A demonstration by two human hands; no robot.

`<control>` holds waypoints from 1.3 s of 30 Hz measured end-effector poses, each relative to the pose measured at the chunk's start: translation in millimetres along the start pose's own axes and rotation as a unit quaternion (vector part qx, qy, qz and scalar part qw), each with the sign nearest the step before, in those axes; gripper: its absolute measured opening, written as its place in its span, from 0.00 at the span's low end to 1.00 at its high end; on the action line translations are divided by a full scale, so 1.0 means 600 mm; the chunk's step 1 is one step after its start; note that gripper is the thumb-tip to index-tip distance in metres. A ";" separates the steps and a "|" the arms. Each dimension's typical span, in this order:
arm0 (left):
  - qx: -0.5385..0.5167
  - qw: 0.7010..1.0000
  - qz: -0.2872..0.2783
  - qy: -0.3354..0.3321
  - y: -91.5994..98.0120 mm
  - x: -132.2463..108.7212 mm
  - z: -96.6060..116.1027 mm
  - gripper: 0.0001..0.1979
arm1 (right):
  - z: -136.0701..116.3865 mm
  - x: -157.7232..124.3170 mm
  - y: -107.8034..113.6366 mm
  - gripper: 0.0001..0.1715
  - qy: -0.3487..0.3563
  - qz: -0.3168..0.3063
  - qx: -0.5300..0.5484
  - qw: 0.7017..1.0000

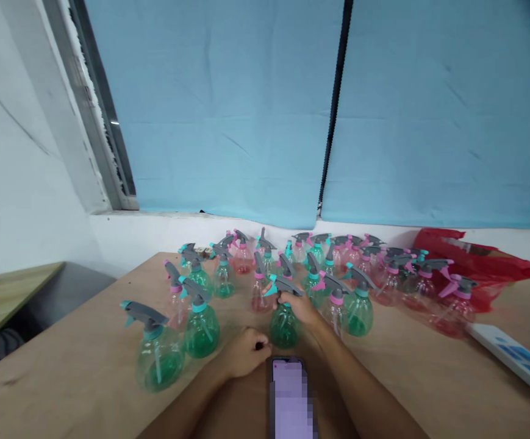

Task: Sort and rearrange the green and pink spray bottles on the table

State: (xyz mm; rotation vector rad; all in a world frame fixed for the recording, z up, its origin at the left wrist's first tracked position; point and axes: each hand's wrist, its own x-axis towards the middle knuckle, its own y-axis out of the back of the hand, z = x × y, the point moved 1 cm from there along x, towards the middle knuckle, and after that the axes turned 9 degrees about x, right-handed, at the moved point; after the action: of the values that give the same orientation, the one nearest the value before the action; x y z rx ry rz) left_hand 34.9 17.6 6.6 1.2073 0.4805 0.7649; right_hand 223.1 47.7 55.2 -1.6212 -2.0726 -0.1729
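Big picture first: a wide wooden counter (pixel 86 366) runs across my view, with blue curtains (pixel 228 110) hanging behind it. A whole crowd of spray bottles (pixel 360 268), green and pink, stands packed along the far half. A crumpled red bag (pixel 475 259) lies behind them on the right.

Now the one that matters. The green spray bottle (pixel 284 326) stands upright near the middle of the counter, just ahead of the phone (pixel 291 390). My right hand (pixel 300 306) is wrapped over its neck and grey trigger head (pixel 286 285), closed on it from the right.

I'd judge it light: thin clear plastic that would give under a squeeze. The round belly looks smooth and likely slippery, so the neck under the trigger is the sure hold.

My left hand (pixel 243 352) rests on the counter just beside the bottle's base, curled into a loose fist. There's a small dark speck (pixel 259 346) at its fingertips, and I cannot tell whether it's pinched or what it is.

The phone's screen is blurred out. The rear bottles overlap too much to count, and a white panel (pixel 512 356) runs off the right edge.
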 end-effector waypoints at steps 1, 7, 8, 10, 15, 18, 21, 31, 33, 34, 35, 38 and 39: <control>0.000 1.000 0.000 -0.001 0.000 0.000 0.000 0.16 | -0.001 0.000 -0.001 0.15 0.001 -0.003 -0.006 1.000; 0.001 1.000 0.000 -0.005 0.003 0.000 0.002 0.16 | -0.001 -0.001 -0.004 0.14 -0.010 0.024 0.003 1.000; 0.001 1.000 0.000 -0.005 0.003 0.000 0.002 0.16 | 0.000 -0.001 -0.004 0.13 -0.011 0.030 0.010 0.999; 0.003 1.000 0.001 -0.003 0.004 -0.001 0.003 0.16 | 0.000 0.000 -0.004 0.12 -0.010 0.028 0.016 0.999; 0.006 1.000 -0.004 -0.003 0.005 -0.001 0.005 0.16 | -0.003 0.001 -0.005 0.17 0.004 -0.003 -0.010 1.000; 0.006 1.000 -0.004 -0.007 0.005 -0.001 0.005 0.16 | -0.001 0.001 -0.005 0.17 0.002 0.011 -0.002 1.000; 0.004 1.000 -0.004 -0.007 0.005 0.000 0.005 0.16 | 0.000 -0.001 -0.007 0.15 -0.007 0.033 0.005 0.999; 0.007 1.000 0.002 -0.016 0.000 0.001 0.002 0.17 | -0.003 -0.001 -0.009 0.18 0.008 0.017 -0.016 1.000; 0.012 1.000 0.006 -0.018 0.000 0.001 0.002 0.17 | 0.002 0.000 -0.008 0.18 0.005 0.027 -0.009 1.000; 0.015 1.000 0.009 -0.018 -0.001 0.000 0.002 0.17 | 0.004 0.000 -0.008 0.18 0.004 0.036 -0.005 0.999; 0.019 1.000 0.011 -0.019 0.000 0.000 0.002 0.17 | 0.007 0.000 -0.008 0.17 0.004 0.047 -0.001 0.999; 0.027 0.999 0.009 -0.021 0.003 -0.001 0.003 0.17 | 0.012 0.001 -0.009 0.16 0.011 0.059 -0.009 0.998; 0.028 0.999 0.006 -0.020 0.005 -0.001 0.005 0.17 | 0.012 0.001 -0.010 0.16 0.018 0.060 -0.024 0.998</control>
State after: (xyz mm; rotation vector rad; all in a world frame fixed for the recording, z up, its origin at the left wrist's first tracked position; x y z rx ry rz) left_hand 35.6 15.6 10.0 1.2758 0.4644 0.7413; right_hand 215.5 49.3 50.5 -1.7525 -1.9528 -0.2113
